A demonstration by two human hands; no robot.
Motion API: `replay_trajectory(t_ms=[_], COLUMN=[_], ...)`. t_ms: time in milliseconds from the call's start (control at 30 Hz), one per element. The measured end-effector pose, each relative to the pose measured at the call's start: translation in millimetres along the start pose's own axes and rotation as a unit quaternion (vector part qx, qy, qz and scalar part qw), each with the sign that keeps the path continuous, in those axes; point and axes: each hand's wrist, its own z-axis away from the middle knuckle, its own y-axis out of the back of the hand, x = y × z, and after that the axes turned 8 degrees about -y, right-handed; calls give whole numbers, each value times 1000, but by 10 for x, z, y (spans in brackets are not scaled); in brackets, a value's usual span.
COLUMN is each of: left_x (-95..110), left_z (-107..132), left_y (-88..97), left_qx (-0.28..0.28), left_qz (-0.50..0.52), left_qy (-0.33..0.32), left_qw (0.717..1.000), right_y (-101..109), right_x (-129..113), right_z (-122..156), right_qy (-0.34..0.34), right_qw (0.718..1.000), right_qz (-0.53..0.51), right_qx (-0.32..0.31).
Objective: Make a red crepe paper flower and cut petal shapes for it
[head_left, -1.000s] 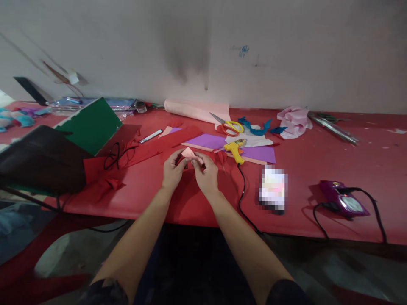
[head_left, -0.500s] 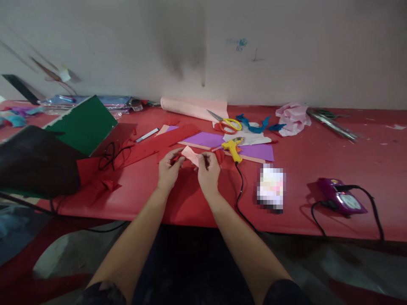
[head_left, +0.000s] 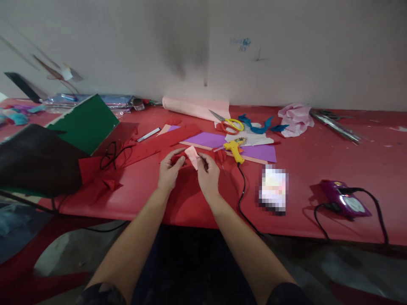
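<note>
Over the front middle of the red table, a small piece of pale pink crepe paper (head_left: pixel 191 156) is held up between my two hands. My right hand (head_left: pixel 208 171) pinches its right edge between thumb and fingers. In the curled fingers of my left hand (head_left: pixel 168 169) is a small piece of red paper (head_left: pixel 178 158), close to the pink one. How far the two pieces touch is too small to tell. A yellow glue gun (head_left: pixel 234 149) lies just right of my right hand, on purple sheets (head_left: pixel 206 139).
Behind lie scissors (head_left: pixel 229 123), a pink roll (head_left: pixel 195 108), blue scraps (head_left: pixel 256 125) and crumpled pink paper (head_left: pixel 295 120). Red paper (head_left: pixel 162 142), a marker (head_left: pixel 149 134), a green board (head_left: pixel 90 125) and a dark bag (head_left: pixel 34 161) are left. A purple power socket (head_left: pixel 345 199) stands right.
The pink paper has turned more upright between my hands, and my right fingers have shifted slightly on it. The whole view has moved a little.
</note>
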Motion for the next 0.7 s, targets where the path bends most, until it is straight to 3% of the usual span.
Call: replay_trajectory(t_ms=[333,500,700], left_x=[-70,-31,-12], left_z=[-40,-69,-57], left_y=[22,104,126], left_qx=[32,1,-12], left_qz=[120,188,234], left_qy=[88,147,164], left_qw=[988,971,958], right_y=[-1,9,-14], right_x=[-57,-98,-91], right_z=[70,92,98], right_qy=[58,45,24], right_qw=[997,994,989], right_qz=[38,-30,-91], right_qx=[-36,-91,-112])
